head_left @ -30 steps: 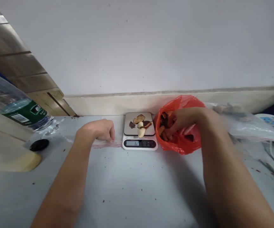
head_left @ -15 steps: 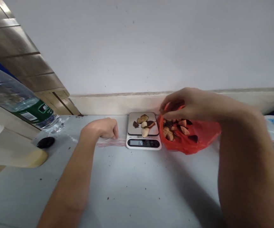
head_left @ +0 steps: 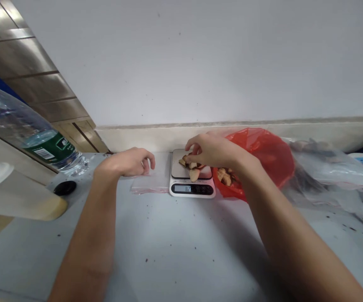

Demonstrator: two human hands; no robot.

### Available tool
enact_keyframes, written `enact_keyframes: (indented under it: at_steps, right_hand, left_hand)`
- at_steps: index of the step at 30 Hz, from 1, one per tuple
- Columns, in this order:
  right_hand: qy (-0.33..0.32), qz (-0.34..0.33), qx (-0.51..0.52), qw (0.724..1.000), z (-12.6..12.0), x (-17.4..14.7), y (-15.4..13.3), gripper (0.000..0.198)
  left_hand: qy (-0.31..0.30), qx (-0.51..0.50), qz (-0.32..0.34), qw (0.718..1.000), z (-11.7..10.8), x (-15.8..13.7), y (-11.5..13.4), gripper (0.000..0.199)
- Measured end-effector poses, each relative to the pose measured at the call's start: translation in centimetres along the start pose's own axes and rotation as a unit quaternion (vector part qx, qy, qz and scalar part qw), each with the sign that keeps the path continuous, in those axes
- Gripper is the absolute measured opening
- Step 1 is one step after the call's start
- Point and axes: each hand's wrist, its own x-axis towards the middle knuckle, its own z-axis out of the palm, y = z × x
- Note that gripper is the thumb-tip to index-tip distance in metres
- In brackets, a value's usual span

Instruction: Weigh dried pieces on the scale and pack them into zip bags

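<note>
right hand (head_left: 211,152) has moved from the red bag (head_left: 263,155) to the scale (head_left: 191,178) at frame centre, fingers pinching dried pieces (head_left: 191,165) (placing underway); left hand (head_left: 128,162), curled, pins a clear bag (head_left: 151,184).

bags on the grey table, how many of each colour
red plastic bag: 1
clear zip bag with a pink strip: 2, one flat under the left hand, one crumpled at the right
total: 3
</note>
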Motion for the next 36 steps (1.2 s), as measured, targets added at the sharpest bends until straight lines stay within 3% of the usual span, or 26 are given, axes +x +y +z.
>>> enact_keyframes:
  at_steps: [4, 7, 11, 16, 20, 22, 24, 27, 29, 36]
  right_hand:
    - [0.051, -0.075, 0.052, 0.995, -0.2, -0.7, -0.2, 0.027]
    - [0.015, -0.141, 0.126, 0.982, 0.2, -0.9, -0.9, 0.033]
    - [-0.016, -0.173, 0.109, 0.979, 0.9, -0.8, -1.8, 0.031]
    - [0.019, -0.144, 0.137, 0.980, 1.3, -0.6, -2.5, 0.025]
    - [0.130, -0.051, 0.169, 0.976, 1.8, 0.0, -2.7, 0.016]
    - [0.190, -0.052, 0.208, 0.958, 1.9, 0.4, -2.6, 0.014]
    - [0.222, -0.071, 0.242, 0.942, 2.0, 0.6, -2.5, 0.018]
    - [0.231, -0.096, 0.277, 0.928, 1.9, 0.6, -2.3, 0.012]
    - [0.229, -0.114, 0.296, 0.920, 1.8, 0.4, -2.3, 0.016]
    - [0.146, -0.115, 0.271, 0.944, 0.7, -0.2, -2.0, 0.030]
  left_hand:
    - [0.091, -0.058, 0.046, 0.993, -0.7, -1.1, 0.0, 0.038]
    - [0.176, -0.124, 0.070, 0.974, -1.0, -1.6, 0.3, 0.032]
    - [0.279, -0.161, 0.102, 0.941, -1.0, -1.9, 1.0, 0.023]
    - [0.388, -0.162, 0.140, 0.896, -0.6, -1.9, 1.5, 0.014]
    - [0.461, -0.136, 0.155, 0.863, -0.5, -2.0, 2.0, 0.018]
    - [0.443, -0.129, 0.183, 0.868, -0.4, -2.0, 2.2, 0.034]
    - [0.390, -0.129, 0.214, 0.886, -0.2, -1.8, 2.1, 0.065]
    - [0.280, -0.120, 0.239, 0.922, 0.1, -1.3, 1.9, 0.124]
    - [0.238, -0.114, 0.240, 0.934, 0.3, -1.1, 1.8, 0.143]
    - [0.227, -0.084, 0.229, 0.943, 0.0, -1.4, 1.9, 0.106]
